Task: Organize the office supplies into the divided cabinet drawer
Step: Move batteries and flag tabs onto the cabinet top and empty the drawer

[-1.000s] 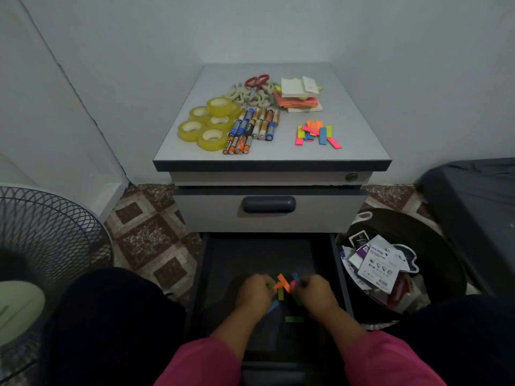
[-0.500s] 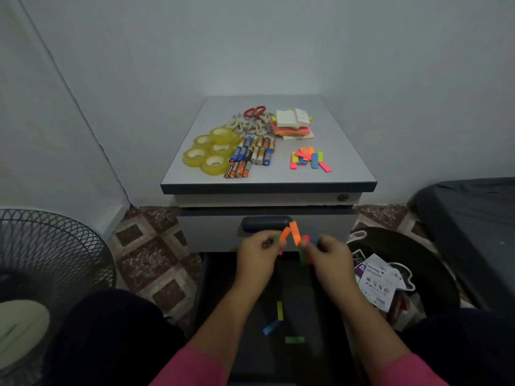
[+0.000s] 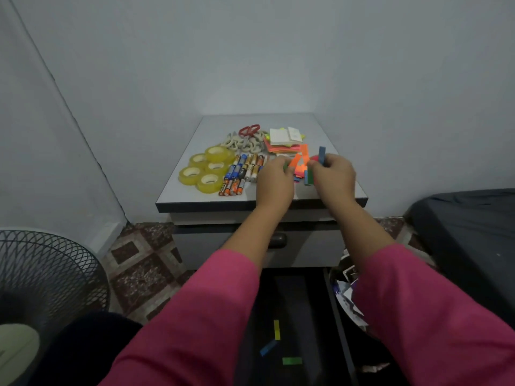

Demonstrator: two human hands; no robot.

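Both hands are raised over the cabinet top (image 3: 328,137), pinching a bunch of small coloured strips (image 3: 302,160). My left hand (image 3: 274,181) grips orange and green ones; my right hand (image 3: 334,176) grips blue and red ones. More strips lie on the top under the hands. The open dark drawer (image 3: 338,316) sits below, between my arms, with a yellow strip (image 3: 276,329), a blue strip (image 3: 269,347) and a green strip (image 3: 292,360) on its floor. Tape rolls (image 3: 207,169), batteries (image 3: 242,174), scissors (image 3: 249,130) and sticky notes (image 3: 284,139) rest on the cabinet top.
A closed upper drawer with a dark handle (image 3: 278,240) fronts the cabinet. A black bin of papers (image 3: 347,296) stands right of the open drawer. A fan grille (image 3: 44,277) is at the left, a dark bed (image 3: 468,224) at the right.
Both hands rose from inside the open drawer up to the cabinet top, carrying the coloured strips with them. Three strips stayed on the drawer floor. The camera tilted upward.
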